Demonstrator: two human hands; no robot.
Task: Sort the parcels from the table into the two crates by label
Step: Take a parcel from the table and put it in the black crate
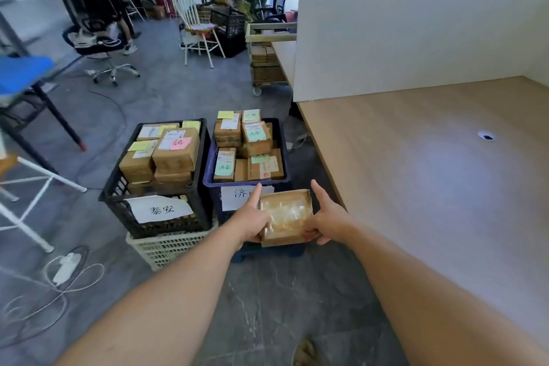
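So both hands are on the one parcel [286, 217]: left hand [252, 221] clamped on its left side, right hand [328, 217] on its right side. Each hand has one finger stretched forward along the edge and the rest curled round the near corners. It's in the air between the palms, not resting on anything I can see.

The bit that matters is that the blue crate [214, 184] is straight ahead of the fingertips. The outstretched left finger already overlaps the paper sign [234, 196] on its front wall. The black crate [124, 217] with the 泰安 sign [160, 209] is off to the left, past the left hand, so going there means a sideways swing. The table [430, 172] is out to the right of the right hand.

The parcel's long side looks like it runs away from the wrists toward the blue crate, though it's close to square, so don't quote me. The top face is all shiny tape and I can't see a label on it, so I can't tell which crate it belongs in.

My guess is it's headed forward and up over the blue rim. That crate is stacked about to the brim with boxes, so it'd have to land on top. Neither hand is nearer, it's a straight two-handed push.
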